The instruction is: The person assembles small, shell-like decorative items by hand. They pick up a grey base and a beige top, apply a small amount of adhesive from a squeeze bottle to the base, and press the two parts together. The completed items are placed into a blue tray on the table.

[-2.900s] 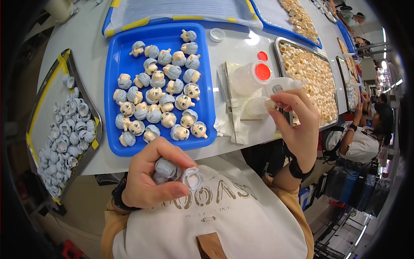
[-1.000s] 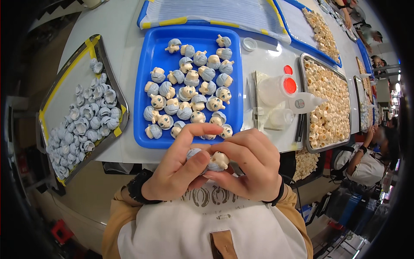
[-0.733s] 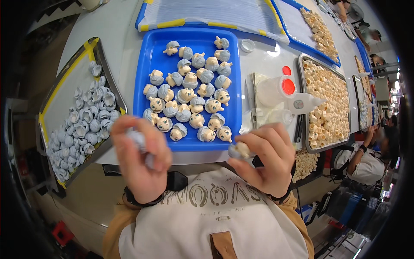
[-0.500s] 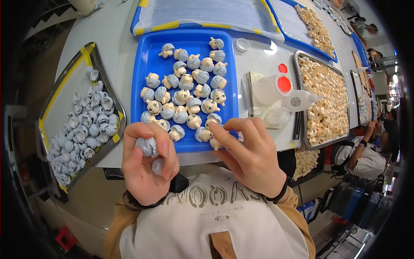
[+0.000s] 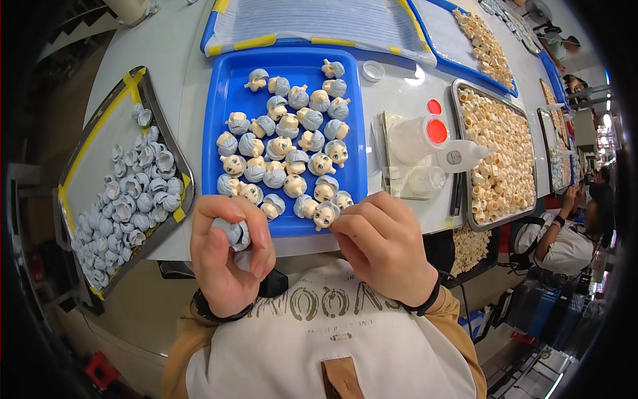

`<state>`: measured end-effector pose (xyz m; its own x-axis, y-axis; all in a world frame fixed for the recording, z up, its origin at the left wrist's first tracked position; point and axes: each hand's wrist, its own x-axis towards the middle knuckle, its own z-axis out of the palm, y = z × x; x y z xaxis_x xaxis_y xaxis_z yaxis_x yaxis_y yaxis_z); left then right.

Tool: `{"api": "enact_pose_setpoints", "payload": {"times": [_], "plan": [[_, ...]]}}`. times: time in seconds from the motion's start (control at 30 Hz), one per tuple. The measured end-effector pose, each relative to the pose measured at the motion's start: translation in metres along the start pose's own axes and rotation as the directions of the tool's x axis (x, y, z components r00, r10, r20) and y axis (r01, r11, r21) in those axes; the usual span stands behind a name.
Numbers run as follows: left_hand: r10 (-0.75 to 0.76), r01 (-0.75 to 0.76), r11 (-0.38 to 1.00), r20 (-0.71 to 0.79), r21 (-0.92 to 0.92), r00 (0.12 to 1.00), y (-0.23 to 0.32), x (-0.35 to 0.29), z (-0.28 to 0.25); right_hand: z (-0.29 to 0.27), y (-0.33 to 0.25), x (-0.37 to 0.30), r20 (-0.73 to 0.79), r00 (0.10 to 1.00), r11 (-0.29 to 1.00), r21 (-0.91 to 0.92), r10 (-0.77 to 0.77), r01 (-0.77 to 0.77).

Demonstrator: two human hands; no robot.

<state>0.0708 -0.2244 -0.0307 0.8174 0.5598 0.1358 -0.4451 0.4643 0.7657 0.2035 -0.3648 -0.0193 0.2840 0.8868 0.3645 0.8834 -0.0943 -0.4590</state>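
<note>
My left hand (image 5: 229,266) is closed around a blue-grey doll hair piece (image 5: 234,234), its dark hollow side partly showing. A second pale blue-grey piece (image 5: 243,259) sits lower in the same palm. At the near right corner of a blue tray (image 5: 219,73), my right hand (image 5: 385,249) has its fingers curled together. Their tips lie right beside a small doll head (image 5: 325,216) with a painted face; whatever they pinch is hidden. Several more doll heads (image 5: 282,147) with blue-grey hair are spread over the tray, some face up, others turned aside.
Left stands a yellow-taped tray of hair pieces (image 5: 126,206). To the right are a red-capped bottle (image 5: 412,139), a squeeze bottle (image 5: 458,157), a small clear cup (image 5: 425,181) and a metal tray (image 5: 503,216) of cream-coloured parts. A paper-lined tray (image 5: 319,23) lies beyond.
My right hand has drawn back toward me and right from the heads, its fingers now curled in. In my left hand the hair piece has turned, showing its hollow side.
</note>
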Motion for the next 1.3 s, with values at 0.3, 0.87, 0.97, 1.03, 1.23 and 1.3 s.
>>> {"api": "enact_pose_setpoints", "payload": {"times": [0.3, 0.87, 0.97, 1.03, 1.23, 1.3], "plan": [[-0.119, 0.097, 0.978, 0.111, 0.183, 0.987, 0.001, -0.003, -0.005, -0.014, -0.005, 0.0, -0.083, 0.996, 0.999, -0.028, 0.036, -0.039], [-0.491, 0.367, 0.862, 0.397, 0.348, 0.776, 0.008, 0.001, 0.0, -0.068, 0.084, -0.032, -0.407, 0.651, 0.648, -0.17, 0.64, -0.743], [-0.491, 0.41, 0.868, 0.351, 0.282, 0.798, 0.011, -0.001, -0.002, -0.071, 0.08, -0.034, -0.522, 0.599, 0.726, 0.058, 0.607, -0.685], [-0.463, 0.367, 0.88, 0.374, 0.302, 0.804, 0.009, -0.001, 0.0, -0.075, 0.076, -0.039, -0.559, 0.581, 0.795, 0.292, 0.592, -0.531], [-0.436, 0.315, 0.898, 0.519, 0.307, 0.736, 0.004, 0.003, -0.002, -0.085, 0.048, -0.066, -0.255, 0.609, 0.645, 0.482, 0.751, -0.593], [-0.436, 0.321, 0.898, 0.518, 0.3, 0.736, 0.005, 0.002, -0.003, -0.088, 0.038, -0.068, -0.166, 0.614, 0.611, 0.466, 0.771, -0.64]]}}
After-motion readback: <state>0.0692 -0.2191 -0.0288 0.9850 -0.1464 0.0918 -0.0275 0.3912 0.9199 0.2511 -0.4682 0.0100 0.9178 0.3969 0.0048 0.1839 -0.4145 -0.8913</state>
